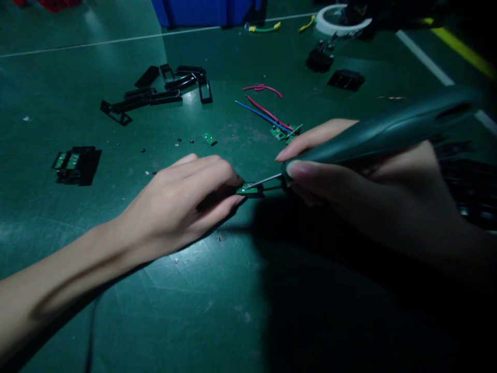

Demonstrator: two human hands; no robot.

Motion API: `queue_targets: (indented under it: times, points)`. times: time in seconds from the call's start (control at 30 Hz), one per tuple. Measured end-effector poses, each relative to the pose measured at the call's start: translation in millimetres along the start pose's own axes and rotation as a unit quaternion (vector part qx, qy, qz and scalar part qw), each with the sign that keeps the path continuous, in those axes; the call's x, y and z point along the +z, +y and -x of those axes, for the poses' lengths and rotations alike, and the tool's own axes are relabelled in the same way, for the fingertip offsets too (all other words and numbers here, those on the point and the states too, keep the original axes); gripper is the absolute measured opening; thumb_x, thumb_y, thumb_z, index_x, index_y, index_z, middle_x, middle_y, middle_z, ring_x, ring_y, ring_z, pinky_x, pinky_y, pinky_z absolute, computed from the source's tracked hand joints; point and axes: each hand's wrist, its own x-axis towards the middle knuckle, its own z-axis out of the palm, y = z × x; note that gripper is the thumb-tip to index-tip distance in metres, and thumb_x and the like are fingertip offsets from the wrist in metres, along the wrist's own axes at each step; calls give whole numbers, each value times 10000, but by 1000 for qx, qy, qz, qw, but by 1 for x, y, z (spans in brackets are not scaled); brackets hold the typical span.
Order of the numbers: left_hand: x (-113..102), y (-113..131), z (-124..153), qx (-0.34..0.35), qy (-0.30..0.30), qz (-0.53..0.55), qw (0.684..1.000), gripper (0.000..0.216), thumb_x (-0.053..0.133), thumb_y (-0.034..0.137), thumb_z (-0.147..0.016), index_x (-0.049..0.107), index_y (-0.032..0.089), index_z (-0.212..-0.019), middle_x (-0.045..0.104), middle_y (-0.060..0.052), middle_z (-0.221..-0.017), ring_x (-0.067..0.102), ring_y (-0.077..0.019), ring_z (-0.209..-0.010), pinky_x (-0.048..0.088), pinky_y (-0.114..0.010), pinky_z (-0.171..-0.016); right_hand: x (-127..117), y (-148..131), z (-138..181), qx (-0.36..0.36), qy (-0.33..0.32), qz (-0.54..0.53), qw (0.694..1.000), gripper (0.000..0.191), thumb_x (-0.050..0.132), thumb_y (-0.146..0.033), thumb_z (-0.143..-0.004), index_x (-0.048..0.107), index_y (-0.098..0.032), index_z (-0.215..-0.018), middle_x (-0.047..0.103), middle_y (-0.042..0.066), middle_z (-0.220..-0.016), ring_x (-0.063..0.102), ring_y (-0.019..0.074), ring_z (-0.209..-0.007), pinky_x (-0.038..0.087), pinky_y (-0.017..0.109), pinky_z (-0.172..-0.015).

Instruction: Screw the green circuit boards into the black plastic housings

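Note:
My left hand (pixel 186 199) rests on the green mat with its fingers pinched on a small green circuit board (pixel 247 189). In my right hand (pixel 373 181) I grip a dark pen-shaped tool (pixel 388 132), likely a soldering iron. Its thin metal tip (pixel 264 181) touches the top of the small board. Both hands meet near the middle of the mat.
Red and blue wires (pixel 264 111) lie beyond the hands, joined to another small board (pixel 285 133). A loose green board (pixel 209 138) lies nearby. Black plastic frames (pixel 155 90) are heaped at the back left, a black part with green boards (pixel 75 163) at left. A tape roll (pixel 341 20) and blue bin (pixel 202 11) stand at the back.

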Motion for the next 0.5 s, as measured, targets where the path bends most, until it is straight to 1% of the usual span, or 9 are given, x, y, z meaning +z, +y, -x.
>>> queue_targets:
  times: [0.13,0.2,0.33,0.43,0.5]
  points:
    - [0,-1,-1,28,17,-4,999,96,681,230,-995,600,179,-989,695,-8,-895,640,-134,-753,450,-285,-688,1,-1,0,-11,2,13,1000,98,831,-315,-876,776,-244,-916,749,-41,-913,645,112,-752,500,291,-661]
    - [0,-1,-1,29,19,-9,999,107,697,217,-986,600,172,-981,694,-5,-891,633,-123,-751,447,-270,-685,2,-1,0,-7,3,13,1000,95,830,-320,-877,774,-250,-908,755,-43,-931,668,127,-804,521,300,-717]
    - [0,0,1,21,17,-14,1000,108,695,229,-990,615,170,-1031,717,-14,-917,655,-132,-769,462,-263,-684,1,0,0,-11,-2,1,1000,95,840,-304,-865,782,-243,-908,747,-35,-883,654,123,-757,513,302,-671]
    - [1,0,2,-7,30,-20,999,203,738,250,-963,599,176,-1090,718,-4,-895,650,-127,-738,467,-241,-639,0,0,0,-7,-3,2,1000,85,833,-296,-871,781,-240,-907,752,-32,-898,663,127,-766,524,301,-679]
    - [1,1,3,-19,39,-15,999,227,757,268,-951,580,191,-1069,704,9,-863,638,-120,-714,467,-236,-612,-1,0,0,-10,-4,5,1000,85,832,-299,-872,782,-240,-907,758,-25,-907,674,140,-780,536,309,-688]
